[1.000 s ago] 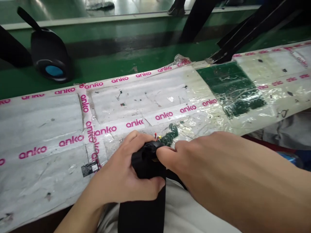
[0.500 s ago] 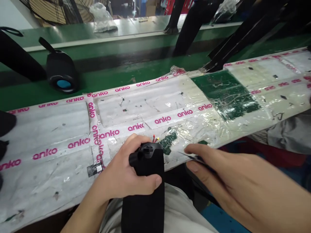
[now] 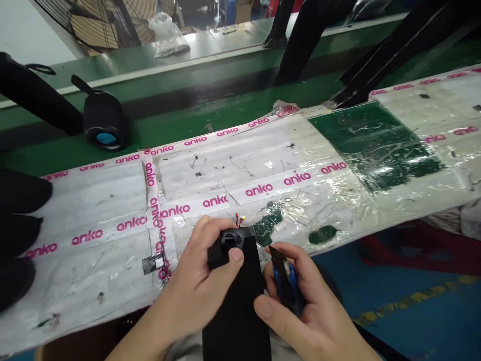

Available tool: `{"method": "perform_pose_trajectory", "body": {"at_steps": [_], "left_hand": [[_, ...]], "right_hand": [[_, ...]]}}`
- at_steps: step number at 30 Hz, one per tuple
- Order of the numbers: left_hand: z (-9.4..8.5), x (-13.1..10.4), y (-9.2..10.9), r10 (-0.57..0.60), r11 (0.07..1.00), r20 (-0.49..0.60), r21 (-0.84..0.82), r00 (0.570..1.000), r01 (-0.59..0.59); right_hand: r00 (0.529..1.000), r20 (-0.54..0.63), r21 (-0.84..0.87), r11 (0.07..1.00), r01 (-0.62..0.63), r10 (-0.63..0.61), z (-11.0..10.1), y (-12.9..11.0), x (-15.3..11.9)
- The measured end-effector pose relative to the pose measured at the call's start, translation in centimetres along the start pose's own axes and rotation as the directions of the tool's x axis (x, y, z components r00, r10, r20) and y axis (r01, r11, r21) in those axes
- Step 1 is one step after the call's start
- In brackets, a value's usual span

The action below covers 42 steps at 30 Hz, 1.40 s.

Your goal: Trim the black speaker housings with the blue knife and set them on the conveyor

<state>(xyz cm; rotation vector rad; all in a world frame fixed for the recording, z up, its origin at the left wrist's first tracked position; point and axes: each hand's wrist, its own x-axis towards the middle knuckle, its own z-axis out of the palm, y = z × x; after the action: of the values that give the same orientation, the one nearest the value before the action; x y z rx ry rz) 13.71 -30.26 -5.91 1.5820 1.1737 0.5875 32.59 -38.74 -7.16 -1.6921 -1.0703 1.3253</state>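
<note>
My left hand (image 3: 203, 271) is wrapped round the top of a long black part (image 3: 236, 316), its thumb pressed beside a moulded black end piece (image 3: 230, 240). Red and yellow wire ends (image 3: 239, 219) stick up behind that end. The part's lower end runs out of view above my lap. Close to its right side, my right hand (image 3: 311, 306) grips a utility knife (image 3: 288, 288) with blue on its handle and a dark blade pointing up and left. My right thumb lies near the black part's edge; whether they touch, I cannot tell.
A worktop (image 3: 225, 175) covered in film and pink-lettered tape spans the front. Several dark rounded pieces (image 3: 22, 240) stand at its left edge. Beyond it, a black speaker (image 3: 105, 120) with a blue end rests on a green conveyor (image 3: 180, 115). Dark slanted supports (image 3: 300, 45) rise behind.
My right hand has come left to the black part and turned, so the knife now shows clearly. My left thumb has moved up to the end piece. The view has shifted slightly.
</note>
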Motion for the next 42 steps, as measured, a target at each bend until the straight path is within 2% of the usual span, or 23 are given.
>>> {"method": "perform_pose_trajectory", "body": {"at_steps": [2, 6, 8, 12, 18, 20, 24, 28, 29, 33, 36, 38, 42], "left_hand": [[0.9, -0.3, 1.1, -0.014, 0.996, -0.021, 0.086, 1.000, 0.016], [0.7, -0.2, 2.3, 0.032, 0.984, 0.160, 0.167, 0.987, -0.059], [0.0, 0.0, 1.9, -0.006, 0.991, 0.213, 0.130, 0.977, -0.022], [-0.9, 0.4, 0.5, -0.033, 0.999, 0.230, 0.022, 0.973, 0.029], [-0.2, 0.1, 0.0, 0.017, 1.000, 0.250, -0.011, 0.968, -0.015], [0.3, 0.2, 0.0, 0.024, 1.000, 0.224, -0.009, 0.974, -0.023], [1.3, 1.0, -0.3, 0.034, 0.998, 0.101, -0.059, 0.994, -0.028], [2.2, 1.8, -0.8, 0.049, 0.990, 0.167, -0.142, 0.985, -0.026], [2.6, 2.0, -0.8, 0.068, 0.989, 0.145, -0.141, 0.987, -0.048], [5.2, 2.5, -0.2, 0.108, 0.982, -0.070, -0.146, 0.992, -0.117], [6.6, 2.8, 1.2, 0.072, 0.985, -0.120, -0.149, 0.990, -0.089], [6.8, 2.7, 2.1, 0.051, 0.990, -0.131, -0.121, 0.990, -0.067], [5.9, 1.8, 3.3, 0.031, 0.999, -0.157, -0.002, 0.987, -0.032]], "right_hand": [[0.999, -0.027, 0.111, 0.993, -0.040, 0.043, 0.0, 0.0, 0.1], [0.993, 0.003, 0.177, 0.977, -0.115, 0.116, -1.5, 0.6, 1.1], [0.990, 0.023, 0.189, 0.972, -0.138, 0.136, -2.4, 1.1, 1.4], [0.984, 0.045, 0.222, 0.959, -0.176, 0.170, -3.1, 1.8, 1.3], [0.985, 0.073, 0.301, 0.938, -0.169, 0.154, -2.4, 1.6, 0.7], [0.986, 0.068, 0.332, 0.928, -0.168, 0.155, -2.4, 1.6, 0.9], [0.990, 0.026, 0.388, 0.912, -0.135, 0.136, -3.2, 2.0, 1.3], [0.989, -0.035, 0.396, 0.910, -0.121, 0.146, -4.3, 2.9, 1.4], [0.987, -0.042, 0.403, 0.907, -0.125, 0.154, -4.5, 3.1, 1.3], [0.982, -0.052, 0.461, 0.876, -0.140, 0.184, -5.1, 4.1, 0.9], [0.979, -0.039, 0.512, 0.845, -0.154, 0.202, -4.7, 4.6, 0.7], [0.976, -0.011, 0.544, 0.820, -0.177, 0.218, -4.2, 4.7, 0.5], [0.974, 0.042, 0.583, 0.786, -0.206, 0.224, -2.7, 4.4, 0.3]]}}
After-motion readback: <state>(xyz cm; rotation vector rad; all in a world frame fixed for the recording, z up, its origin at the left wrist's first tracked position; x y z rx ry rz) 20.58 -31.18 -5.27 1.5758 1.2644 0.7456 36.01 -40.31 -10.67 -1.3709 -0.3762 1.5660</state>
